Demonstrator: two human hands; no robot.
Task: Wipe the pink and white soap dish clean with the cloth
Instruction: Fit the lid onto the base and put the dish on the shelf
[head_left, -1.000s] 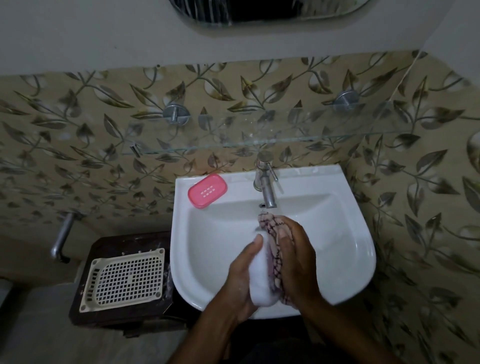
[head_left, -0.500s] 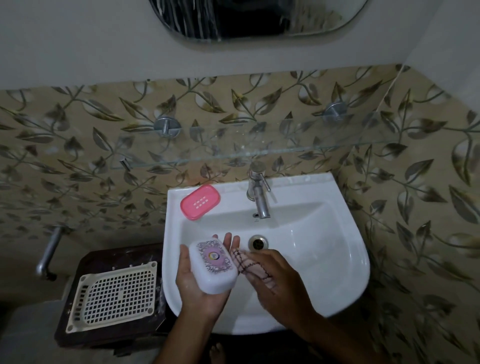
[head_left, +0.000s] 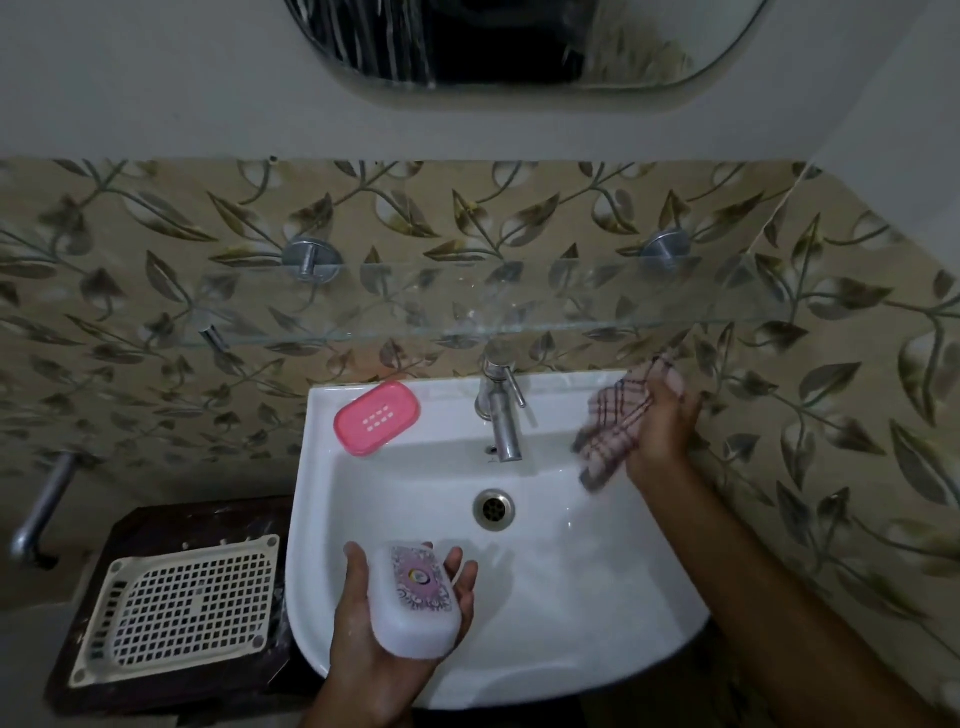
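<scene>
The checked pink-and-white cloth (head_left: 613, 426) is smeared by motion blur, so its folds and lower edge cannot be made out, and part of it is hidden inside the right hand (head_left: 662, 421). The palm of the left hand (head_left: 395, 613) is covered by the white rounded soap-dish piece with a pink patterned top (head_left: 415, 603); the small emblem in that pattern is too small to read. The oval wall mirror (head_left: 519, 47) is cut off by the top edge, its reflection dark and unclear. The near rim of the white ceramic basin (head_left: 597, 670) is partly hidden behind both forearms. The metal wall pipe (head_left: 39, 506) at far left is blurred.
</scene>
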